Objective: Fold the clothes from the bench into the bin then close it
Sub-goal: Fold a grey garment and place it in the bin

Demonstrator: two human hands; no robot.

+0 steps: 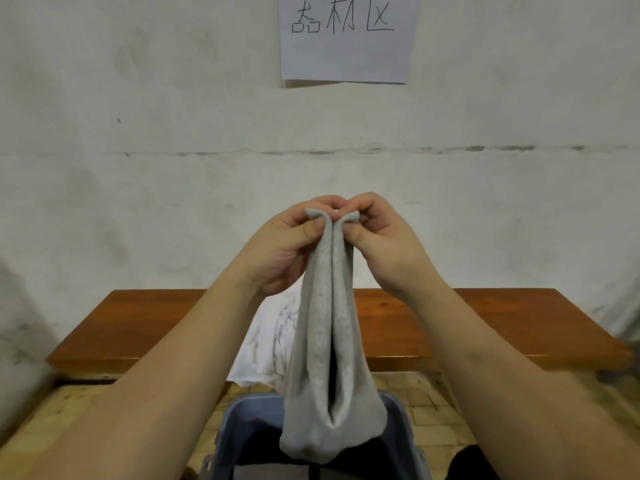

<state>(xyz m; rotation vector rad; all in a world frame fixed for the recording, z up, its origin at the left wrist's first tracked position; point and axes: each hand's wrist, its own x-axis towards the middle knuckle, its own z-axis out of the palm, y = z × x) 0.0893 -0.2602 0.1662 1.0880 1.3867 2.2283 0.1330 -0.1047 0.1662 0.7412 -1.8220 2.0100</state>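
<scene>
Both hands, left hand [291, 237] and right hand [377, 233], pinch the grey garment's [329, 358] top corners together, hanging it above the open bin [242, 420] before the counter [485, 323]; loose hem may unfold if dropped now.

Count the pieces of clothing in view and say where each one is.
2. A grey garment hangs over the blue bin, pinched at its top by the left hand and right hand. A white garment lies on the bench behind it. The bin may hide more.

Bin [239, 424] bottom-cropped, garment-covered.
</scene>
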